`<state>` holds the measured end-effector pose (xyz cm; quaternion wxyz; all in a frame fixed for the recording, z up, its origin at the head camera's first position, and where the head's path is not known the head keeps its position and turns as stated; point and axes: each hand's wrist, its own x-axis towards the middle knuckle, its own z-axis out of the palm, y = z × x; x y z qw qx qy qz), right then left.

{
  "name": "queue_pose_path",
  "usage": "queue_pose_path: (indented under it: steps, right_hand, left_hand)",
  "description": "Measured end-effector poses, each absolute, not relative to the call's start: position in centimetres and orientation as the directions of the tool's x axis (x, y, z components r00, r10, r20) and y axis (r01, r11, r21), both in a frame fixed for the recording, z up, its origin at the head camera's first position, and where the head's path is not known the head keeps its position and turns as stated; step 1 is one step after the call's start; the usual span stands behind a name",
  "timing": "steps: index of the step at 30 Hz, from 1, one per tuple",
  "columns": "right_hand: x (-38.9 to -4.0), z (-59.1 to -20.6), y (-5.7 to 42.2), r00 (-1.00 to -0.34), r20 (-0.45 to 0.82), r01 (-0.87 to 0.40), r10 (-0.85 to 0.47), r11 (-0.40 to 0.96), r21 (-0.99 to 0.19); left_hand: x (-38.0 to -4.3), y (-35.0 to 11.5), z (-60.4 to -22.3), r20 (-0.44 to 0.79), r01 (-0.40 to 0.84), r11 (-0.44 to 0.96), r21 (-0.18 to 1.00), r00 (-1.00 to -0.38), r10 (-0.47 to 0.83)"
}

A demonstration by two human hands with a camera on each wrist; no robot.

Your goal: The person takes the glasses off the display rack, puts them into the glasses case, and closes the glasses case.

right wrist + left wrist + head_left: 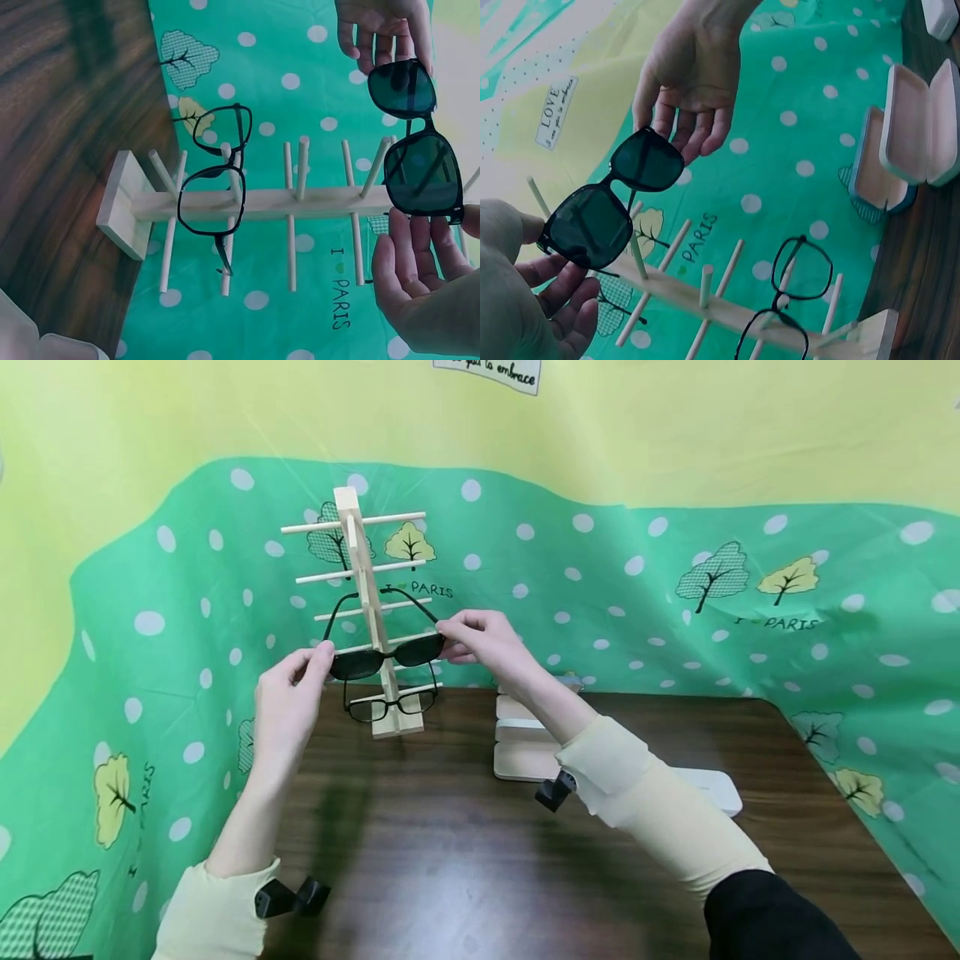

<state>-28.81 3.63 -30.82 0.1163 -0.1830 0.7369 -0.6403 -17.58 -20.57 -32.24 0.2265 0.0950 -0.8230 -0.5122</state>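
Note:
A pair of black sunglasses (387, 657) with dark lenses is held in front of a wooden glasses stand (366, 578), its temples pointing back toward the stand. My left hand (289, 697) pinches the frame at its left end between thumb and fingers. At the right end, my right hand (483, 647) pinches the other hinge. Clear eyeglasses (802, 271) with a black frame hang on lower pegs of the stand, below the sunglasses. In the right wrist view, both the sunglasses (425, 142) and the clear eyeglasses (212, 199) show, apart from each other.
Open glasses cases (907, 142) lie at the back of the dark wooden table (450, 843), partly behind my right forearm. A white case (712, 789) sits further right. Upper pegs (393, 517) of the stand stick out to both sides. A green and yellow printed cloth (600, 585) hangs behind.

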Motion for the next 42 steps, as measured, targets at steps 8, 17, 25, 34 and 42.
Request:
queue_pose_path:
  steps: [8, 17, 25, 34, 42]
  right_hand:
    - [-27.4, -32.1, 5.4, -0.906, 0.059, -0.110, -0.419, 0.100, -0.989]
    - [-24.7, -34.1, 8.4, -0.928, 0.040, -0.090, -0.371, 0.120, -0.989]
    - [-22.3, -36.4, 11.5, -0.960, 0.069, -0.099, -0.271, 0.099, -0.990]
    - [-19.4, -40.3, 15.8, -0.996, 0.051, -0.054, -0.077, 0.035, -0.998]
    - [-17.5, -42.2, 18.4, -0.998, 0.060, -0.060, -0.021, 0.008, -0.998]
  left_hand:
    - [-16.0, -18.7, -33.5, 0.248, 0.042, 0.452, 0.891, -0.878, -0.408]
    - [-15.0, -15.6, -36.5, 0.239, 0.065, 0.380, 0.923, -0.869, -0.433]
    - [-15.3, -12.6, -38.6, 0.235, 0.116, 0.287, 0.951, -0.874, -0.426]
    - [-15.6, -8.0, -41.1, 0.227, 0.139, 0.248, 0.959, -0.900, -0.372]
    - [-15.2, -5.2, -43.1, 0.325, 0.240, 0.263, 0.934, -0.877, -0.354]
